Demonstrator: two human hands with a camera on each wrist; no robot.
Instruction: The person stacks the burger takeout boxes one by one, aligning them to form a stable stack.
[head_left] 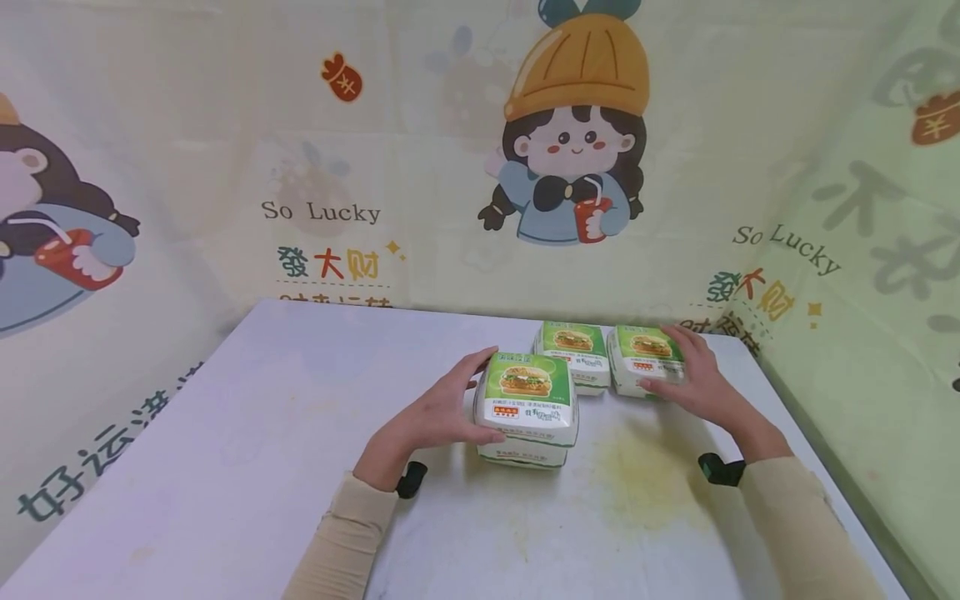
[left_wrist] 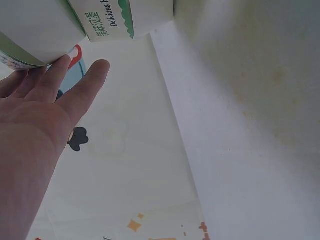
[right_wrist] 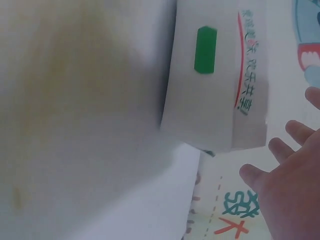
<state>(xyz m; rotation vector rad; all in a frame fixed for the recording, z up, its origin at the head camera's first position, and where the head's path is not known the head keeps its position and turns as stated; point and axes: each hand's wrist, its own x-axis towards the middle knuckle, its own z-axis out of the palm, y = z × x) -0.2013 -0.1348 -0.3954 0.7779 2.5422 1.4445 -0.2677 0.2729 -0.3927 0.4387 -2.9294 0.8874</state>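
Note:
My left hand (head_left: 438,410) reaches round the left side of a green-and-white burger box (head_left: 527,396). This box sits on another burger box (head_left: 522,455), turned slightly against it. In the left wrist view the fingers (left_wrist: 50,80) are extended at the upper box's edge, with the thumb spread apart from them. My right hand (head_left: 701,385) is at the right side of a burger box (head_left: 645,358) at the back right. Its thumb overlaps that box's front, and its fingers lie by the back corner. The right wrist view shows spread fingers (right_wrist: 287,150) beside the box.
Another burger box (head_left: 573,358) stands between the stack and the right-hand box. All are on a white table (head_left: 315,467) with a yellowish stain. A printed cloth (head_left: 420,150) with cartoon figures hangs behind and along both sides.

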